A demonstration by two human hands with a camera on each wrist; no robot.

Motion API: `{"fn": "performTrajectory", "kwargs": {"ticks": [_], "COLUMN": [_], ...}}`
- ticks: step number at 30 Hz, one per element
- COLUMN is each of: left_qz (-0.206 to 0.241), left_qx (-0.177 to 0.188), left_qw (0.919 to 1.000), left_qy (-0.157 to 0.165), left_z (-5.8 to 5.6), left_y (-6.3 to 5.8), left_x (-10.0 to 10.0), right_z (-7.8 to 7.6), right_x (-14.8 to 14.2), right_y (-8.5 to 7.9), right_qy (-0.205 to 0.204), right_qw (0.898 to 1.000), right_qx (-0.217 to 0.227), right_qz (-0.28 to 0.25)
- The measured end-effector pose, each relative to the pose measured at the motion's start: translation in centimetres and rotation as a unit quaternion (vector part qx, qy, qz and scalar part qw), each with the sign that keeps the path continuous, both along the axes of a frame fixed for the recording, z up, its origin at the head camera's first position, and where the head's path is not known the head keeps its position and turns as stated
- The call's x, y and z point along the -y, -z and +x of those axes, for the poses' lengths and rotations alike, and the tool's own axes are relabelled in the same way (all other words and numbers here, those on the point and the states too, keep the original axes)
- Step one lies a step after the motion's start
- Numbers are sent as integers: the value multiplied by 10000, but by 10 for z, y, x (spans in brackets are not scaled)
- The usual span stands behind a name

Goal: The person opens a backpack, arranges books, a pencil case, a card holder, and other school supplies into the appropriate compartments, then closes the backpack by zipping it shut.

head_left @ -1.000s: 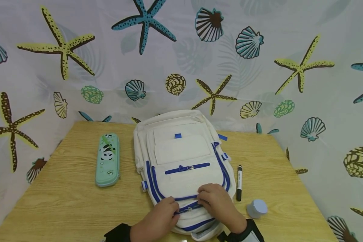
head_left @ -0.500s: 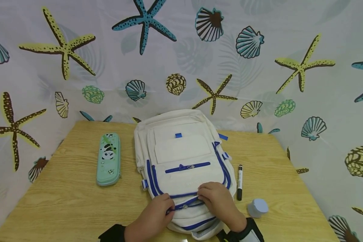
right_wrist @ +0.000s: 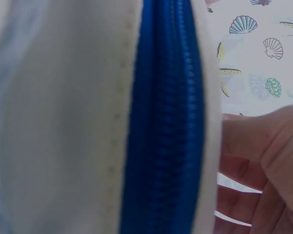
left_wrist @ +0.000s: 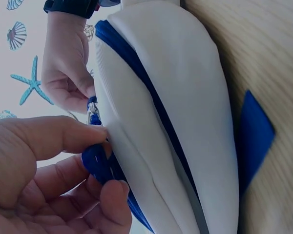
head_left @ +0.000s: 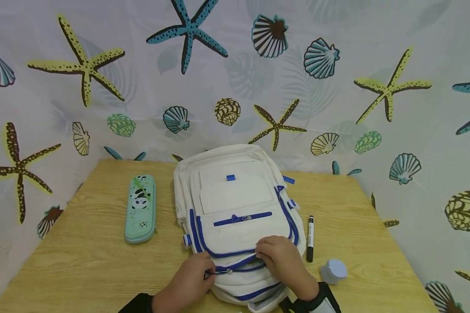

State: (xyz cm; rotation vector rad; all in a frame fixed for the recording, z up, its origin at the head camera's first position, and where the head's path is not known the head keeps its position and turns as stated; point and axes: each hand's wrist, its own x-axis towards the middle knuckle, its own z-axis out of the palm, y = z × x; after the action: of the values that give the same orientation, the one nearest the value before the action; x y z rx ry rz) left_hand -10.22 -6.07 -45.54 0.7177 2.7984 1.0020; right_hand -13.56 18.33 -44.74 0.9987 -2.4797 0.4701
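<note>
A cream backpack [head_left: 235, 195] with blue zippers lies front side up before me. My left hand [head_left: 193, 276] pinches a blue zipper pull [left_wrist: 95, 163] at the left of the lower front pocket; thumb and fingers close round it in the left wrist view. Just beyond the fingertips sits the metal slider [left_wrist: 94, 117]. On the pocket's right side, my right hand [head_left: 283, 265] grips the fabric edge beside the zipper. A stretch of blue zipper teeth [right_wrist: 178, 122] fills the middle of the right wrist view, with the fingers [right_wrist: 249, 136] behind the cloth.
A mint pencil case [head_left: 140, 213] with pandas lies left of the backpack on the wooden table [head_left: 82, 248]. To the right are a black-and-white marker [head_left: 310, 239] and a small pale blue object [head_left: 334, 271]. A patterned cloth [head_left: 219, 82] hangs behind.
My left hand has moved left with the pull, and the zipper slider has travelled left along the lower pocket. My right hand keeps its place on the backpack.
</note>
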Motion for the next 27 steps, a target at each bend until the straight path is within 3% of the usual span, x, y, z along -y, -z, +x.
{"fn": "performTrajectory", "kwargs": {"ticks": [8,11,17,23,27], "left_qz": [44,0,39,-31,-44], "left_qx": [529,549,339,-96,-78], "left_qw": [9985,9983,9990,9976,9971], "left_qy": [-129,-195,-290,-692,-754], "left_z": [-4,-4,-4,-7,-9], "left_y": [1,1,4,10,11], "left_x": [8,11,19,32,37], "right_z": [-1,-1,-1,-2,-3], "right_x": [0,0,1,1,1], "right_y": [-2,-3,-5,-7,-7], "right_qy": [15,25,67,-6,-68], "right_qw": [9998,9998,9997,9995,9993], "right_qx": [103,141,138,27,-9], "right_qz": [-142,-166,-182,-326,-369]}}
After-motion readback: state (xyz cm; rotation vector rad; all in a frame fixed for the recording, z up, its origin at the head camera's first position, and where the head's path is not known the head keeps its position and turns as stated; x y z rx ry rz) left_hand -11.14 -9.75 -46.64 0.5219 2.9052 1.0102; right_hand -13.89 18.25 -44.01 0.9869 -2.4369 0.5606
